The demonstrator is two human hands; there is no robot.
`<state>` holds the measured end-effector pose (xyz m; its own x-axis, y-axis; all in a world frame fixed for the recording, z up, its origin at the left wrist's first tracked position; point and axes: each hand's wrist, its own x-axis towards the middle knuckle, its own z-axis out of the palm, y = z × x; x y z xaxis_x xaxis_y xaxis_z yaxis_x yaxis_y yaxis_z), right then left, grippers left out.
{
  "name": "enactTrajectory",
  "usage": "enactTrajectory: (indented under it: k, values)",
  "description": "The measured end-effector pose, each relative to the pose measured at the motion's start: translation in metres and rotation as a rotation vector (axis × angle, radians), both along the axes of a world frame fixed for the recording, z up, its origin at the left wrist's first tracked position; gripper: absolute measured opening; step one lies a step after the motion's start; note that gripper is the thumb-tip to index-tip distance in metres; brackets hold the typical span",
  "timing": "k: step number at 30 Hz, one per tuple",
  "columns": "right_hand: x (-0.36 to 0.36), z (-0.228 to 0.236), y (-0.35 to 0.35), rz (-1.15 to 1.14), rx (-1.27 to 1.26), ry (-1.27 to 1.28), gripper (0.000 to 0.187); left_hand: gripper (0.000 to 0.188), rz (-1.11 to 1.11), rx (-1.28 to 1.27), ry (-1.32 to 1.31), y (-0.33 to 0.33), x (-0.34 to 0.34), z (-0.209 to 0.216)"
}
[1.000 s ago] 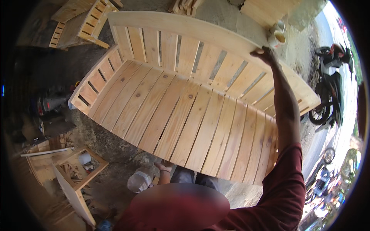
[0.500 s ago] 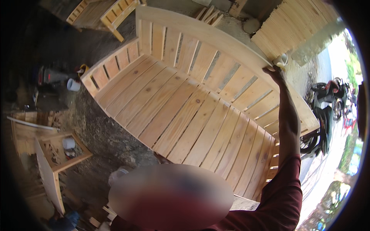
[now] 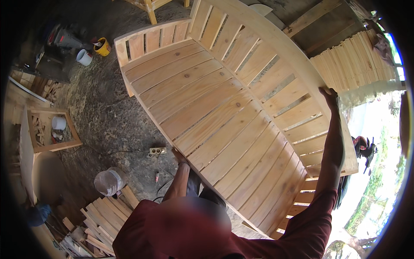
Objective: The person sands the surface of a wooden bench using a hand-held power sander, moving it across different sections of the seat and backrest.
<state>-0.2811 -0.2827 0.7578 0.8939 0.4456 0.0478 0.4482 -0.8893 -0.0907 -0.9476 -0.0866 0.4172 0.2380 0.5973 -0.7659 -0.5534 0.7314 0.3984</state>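
Observation:
A pale wooden bench [image 3: 207,103] with a slatted seat, slatted back and slatted ends spans the view diagonally, in front of me. My right hand [image 3: 330,96] is closed over the top rail of its back, arm stretched far out. Lower down, my left hand [image 3: 180,156] grips the seat's front edge near its middle; part of its fingers is hidden by the wood. The bench's legs are mostly out of sight, so I cannot tell whether it is off the ground.
On the floor to the left are a yellow bucket [image 3: 102,46], a white bucket [image 3: 84,57], a power strip [image 3: 158,150] and a clear plastic tub [image 3: 108,181]. Wood strips [image 3: 103,216] lie at lower left, near a wooden frame [image 3: 60,146]. Stacked slats [image 3: 355,64] stand at far right.
The bench has turned clockwise in view, its left end shifting right and its right end lower. My left forearm has come into sight. Both hands keep their hold.

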Motion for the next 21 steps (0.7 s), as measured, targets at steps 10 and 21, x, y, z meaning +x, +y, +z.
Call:
enactTrajectory:
  k: [10,21]
  values:
    - [0.025,-0.008,-0.031,0.008,-0.017,-0.045,0.091,0.111,-0.162,0.126,0.516,-0.025,0.016,0.017]
    - [0.071,-0.060,-0.067,-0.038,0.028,0.105,0.102,0.101,-0.227,0.176,0.706,-0.048,0.033,-0.006]
